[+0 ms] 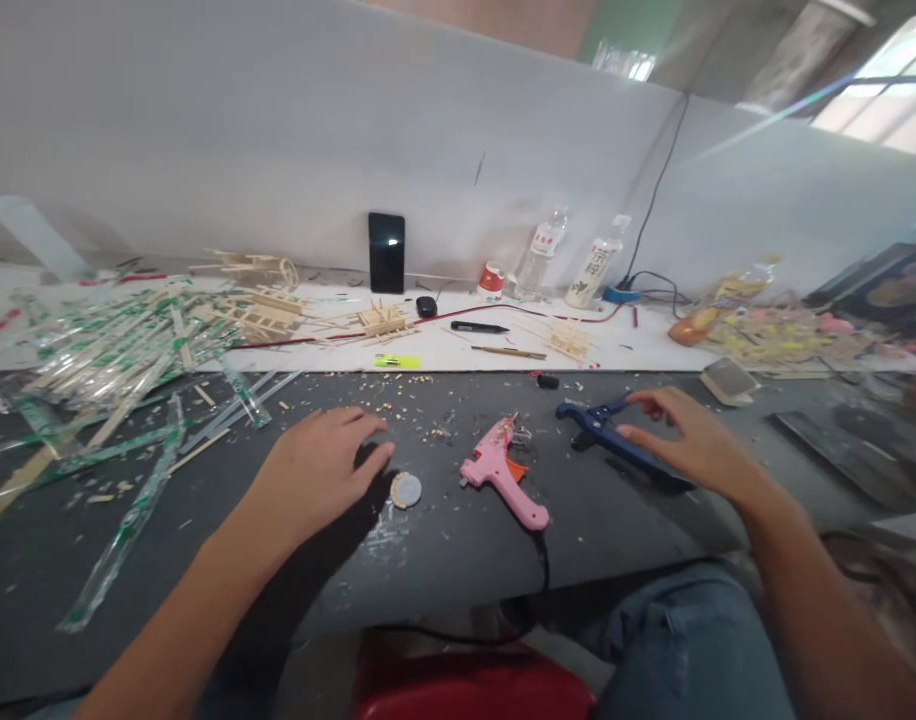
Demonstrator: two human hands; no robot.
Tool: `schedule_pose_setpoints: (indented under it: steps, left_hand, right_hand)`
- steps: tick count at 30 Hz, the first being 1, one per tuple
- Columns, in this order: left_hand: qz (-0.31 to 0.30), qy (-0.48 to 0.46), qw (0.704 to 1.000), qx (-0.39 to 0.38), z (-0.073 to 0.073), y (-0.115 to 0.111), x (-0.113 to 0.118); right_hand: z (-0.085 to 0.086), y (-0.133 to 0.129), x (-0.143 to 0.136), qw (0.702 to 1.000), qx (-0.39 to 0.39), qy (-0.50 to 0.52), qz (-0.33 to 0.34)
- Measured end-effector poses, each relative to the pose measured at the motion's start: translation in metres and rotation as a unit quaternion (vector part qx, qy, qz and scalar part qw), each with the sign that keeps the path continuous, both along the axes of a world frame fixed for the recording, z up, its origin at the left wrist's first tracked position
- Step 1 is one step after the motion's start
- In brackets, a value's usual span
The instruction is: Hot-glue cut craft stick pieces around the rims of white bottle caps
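Note:
My right hand (675, 430) has its thumb and fingers around the handles of blue plier-like cutters (604, 425), low over the dark tabletop. Palm down, my left hand (319, 465) hovers above the table with loosely curved fingers and holds nothing. Just right of its thumb lies a small round disc (406, 490) with a pale, beaded-looking rim. Between my hands rests a pink hot glue gun (503, 475) with an orange trigger, its cord running off the front edge.
Thin wooden sticks in clear-and-green wrappers (128, 350) pile up at left. Small stick-built pieces (383, 320), a black phone (387, 253), a highlighter-yellow item (398, 361), a pen (479, 327) and bottles (597, 262) line the white strip behind. Wood crumbs (398, 405) litter the table.

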State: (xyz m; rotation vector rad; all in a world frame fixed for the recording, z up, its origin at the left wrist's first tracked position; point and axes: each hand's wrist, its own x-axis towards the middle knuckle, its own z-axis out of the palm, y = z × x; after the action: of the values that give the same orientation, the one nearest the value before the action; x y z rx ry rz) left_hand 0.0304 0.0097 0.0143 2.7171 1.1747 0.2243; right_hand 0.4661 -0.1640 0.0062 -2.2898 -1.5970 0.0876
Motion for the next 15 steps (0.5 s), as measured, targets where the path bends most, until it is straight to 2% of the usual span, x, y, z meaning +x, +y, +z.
schedule_pose_setpoints:
  steps: [3, 6, 8, 11, 15]
  left_hand:
    - [0.017, 0.004, 1.000, -0.021, -0.002, -0.019, 0.002]
    - [0.012, 0.012, 0.999, -0.040, -0.008, -0.031, 0.008]
    - [0.009, 0.015, 0.999, -0.043, -0.012, -0.036, 0.012]
    - [0.009, 0.008, 0.999, -0.043, -0.016, -0.035, 0.011]
    - [0.033, -0.037, 0.998, -0.026, -0.015, -0.019, -0.006]
  right_hand:
    - [0.002, 0.008, -0.074, 0.999, -0.030, 0.022, 0.034]
    - [-0.012, 0.012, -0.147, 0.998, -0.045, 0.020, 0.032]
    - [-0.023, 0.014, -0.176, 0.998, -0.053, 0.004, 0.027]
    - [-0.031, 0.016, -0.187, 0.997, -0.059, 0.005, 0.045]
    - [-0.029, 0.016, -0.175, 0.996, -0.049, 0.033, 0.060]
